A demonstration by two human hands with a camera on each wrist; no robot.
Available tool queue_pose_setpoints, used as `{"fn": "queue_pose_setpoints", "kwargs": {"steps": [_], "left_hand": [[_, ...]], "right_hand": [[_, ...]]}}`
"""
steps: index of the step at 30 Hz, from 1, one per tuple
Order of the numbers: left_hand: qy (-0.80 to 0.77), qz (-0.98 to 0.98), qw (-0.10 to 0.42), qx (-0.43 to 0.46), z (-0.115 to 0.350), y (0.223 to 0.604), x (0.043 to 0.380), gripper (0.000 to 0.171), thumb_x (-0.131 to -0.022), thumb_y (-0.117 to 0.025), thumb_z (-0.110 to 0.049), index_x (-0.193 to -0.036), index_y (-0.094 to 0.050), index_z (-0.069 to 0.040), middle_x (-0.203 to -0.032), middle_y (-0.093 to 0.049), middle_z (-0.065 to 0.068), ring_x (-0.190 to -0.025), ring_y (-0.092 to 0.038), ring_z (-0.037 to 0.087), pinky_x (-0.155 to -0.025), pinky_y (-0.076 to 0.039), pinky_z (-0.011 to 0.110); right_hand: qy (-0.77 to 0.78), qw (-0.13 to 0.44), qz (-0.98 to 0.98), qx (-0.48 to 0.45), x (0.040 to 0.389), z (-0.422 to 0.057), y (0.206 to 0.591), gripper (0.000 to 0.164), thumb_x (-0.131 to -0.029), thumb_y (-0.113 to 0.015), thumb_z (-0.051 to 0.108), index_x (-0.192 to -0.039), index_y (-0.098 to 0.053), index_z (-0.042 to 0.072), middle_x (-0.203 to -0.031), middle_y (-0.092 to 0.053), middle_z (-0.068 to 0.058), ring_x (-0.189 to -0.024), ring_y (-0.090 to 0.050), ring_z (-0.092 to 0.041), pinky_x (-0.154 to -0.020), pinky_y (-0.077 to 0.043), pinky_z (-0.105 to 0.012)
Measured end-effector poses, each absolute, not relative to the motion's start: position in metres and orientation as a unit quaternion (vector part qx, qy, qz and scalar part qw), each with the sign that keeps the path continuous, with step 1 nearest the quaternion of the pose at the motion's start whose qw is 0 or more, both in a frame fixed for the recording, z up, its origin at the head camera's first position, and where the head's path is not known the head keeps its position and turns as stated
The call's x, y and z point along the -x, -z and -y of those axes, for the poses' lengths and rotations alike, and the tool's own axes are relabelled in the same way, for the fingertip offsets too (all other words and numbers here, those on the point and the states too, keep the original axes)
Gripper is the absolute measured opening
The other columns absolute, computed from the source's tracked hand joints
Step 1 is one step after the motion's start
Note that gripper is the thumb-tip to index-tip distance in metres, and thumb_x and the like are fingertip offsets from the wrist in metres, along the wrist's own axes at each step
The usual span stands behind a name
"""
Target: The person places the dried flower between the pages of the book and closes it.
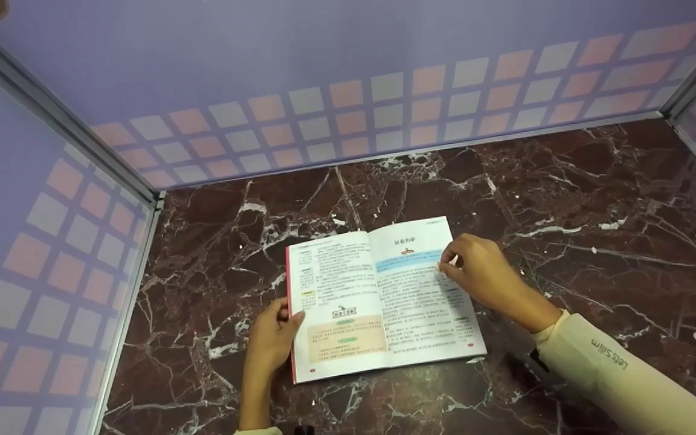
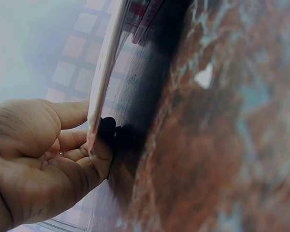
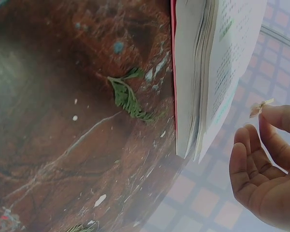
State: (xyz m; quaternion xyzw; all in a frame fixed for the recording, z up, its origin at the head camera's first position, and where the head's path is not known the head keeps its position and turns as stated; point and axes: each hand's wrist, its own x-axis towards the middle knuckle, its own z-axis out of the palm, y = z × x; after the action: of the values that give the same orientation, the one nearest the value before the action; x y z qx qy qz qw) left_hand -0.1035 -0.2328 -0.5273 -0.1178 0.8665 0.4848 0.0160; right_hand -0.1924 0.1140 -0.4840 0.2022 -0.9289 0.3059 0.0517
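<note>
Head view: an open paperback book [image 1: 382, 302] lies on a dark red-brown, polished stone-look table [image 1: 197, 314] crossed by jagged white veins. Its smooth white pages are printed with small text, a peach box on the left page and a blue band on the right; a thin red cover edge shows. The left hand [image 1: 272, 338] grips the book's left edge, thumb on the page side and the other fingers curled behind. The right hand [image 1: 484, 275], at the right page's outer edge, has its fingertips closed in a pinch on a small, papery, pale-brown dried piece [image 3: 260, 108], its other fingers bent. A smooth, pale-yellow sleeve [image 1: 620, 374] with dark lettering covers that forearm.

Counted: one book, one dried piece, two hands, and three purple panels [image 1: 203, 54] patterned with pink and whitish squares. The right wrist view shows a feathery green sprig [image 3: 127, 99] near the book and part of a second sprig [image 3: 79, 228] at the lower edge.
</note>
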Motion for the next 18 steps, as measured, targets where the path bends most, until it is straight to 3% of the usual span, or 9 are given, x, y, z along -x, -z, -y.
{"fn": "queue_pose_setpoints", "kwargs": {"steps": [18], "left_hand": [[-0.487, -0.867, 0.003, 0.108, 0.232, 0.527, 0.103, 0.035, -0.093, -0.067, -0.006, -0.124, -0.061, 0.009, -0.090, -0.063, 0.013, -0.067, -0.058, 0.014, -0.060, -0.050, 0.025]], "right_hand": [[-0.311, 0.048, 0.923, -0.221, 0.190, -0.099, 0.488, 0.012, -0.082, -0.077, 0.002, -0.075, -0.069, 0.006, -0.081, -0.064, -0.007, -0.069, -0.062, -0.018, -0.062, -0.054, -0.032]]}}
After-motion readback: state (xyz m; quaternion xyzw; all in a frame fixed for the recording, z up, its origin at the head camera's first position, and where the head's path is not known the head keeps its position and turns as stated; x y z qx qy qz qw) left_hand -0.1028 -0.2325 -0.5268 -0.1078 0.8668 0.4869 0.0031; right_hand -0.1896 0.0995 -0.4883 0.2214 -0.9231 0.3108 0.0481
